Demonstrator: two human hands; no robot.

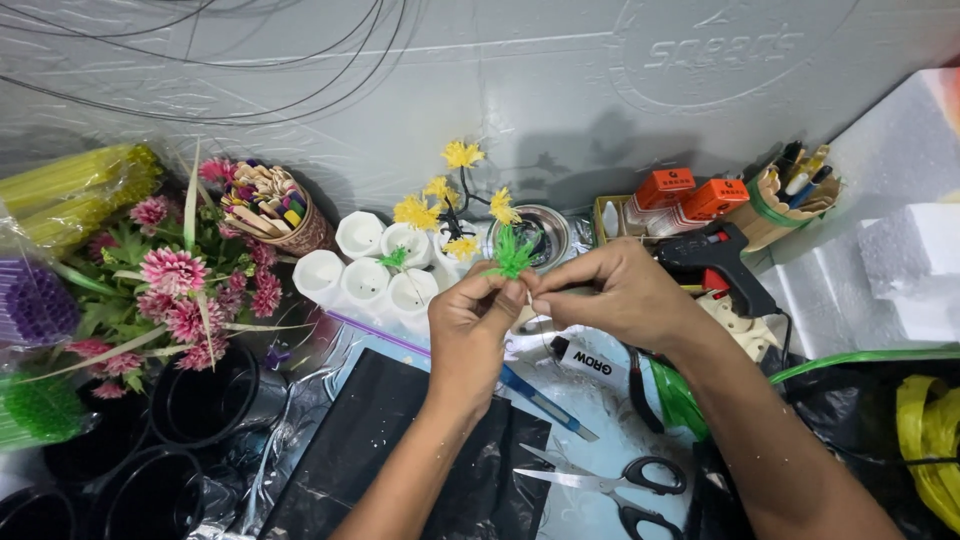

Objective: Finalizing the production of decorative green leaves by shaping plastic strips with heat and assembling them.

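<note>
My left hand [470, 325] and my right hand [610, 295] meet at the middle of the view, fingertips pinched together on a small green spiky paper piece [512, 252] on a thin stem. Just behind them stands a small branch with yellow paper flowers [440, 200] and a cluster of white cups [375, 265], one holding a small green tuft [395, 258]. Below my hands lie a blue cutter [545, 400], black-handled scissors [610, 485] and a black sheet [400, 450].
Pink artificial flowers [180, 285] and black pots [205, 400] fill the left. A cup of wooden sticks [275, 210] stands behind them. A black glue gun [715, 260], orange boxes [690, 190], a pen holder [790, 195], white foam blocks [910, 265] and a yellow strip bundle [930, 430] are at right.
</note>
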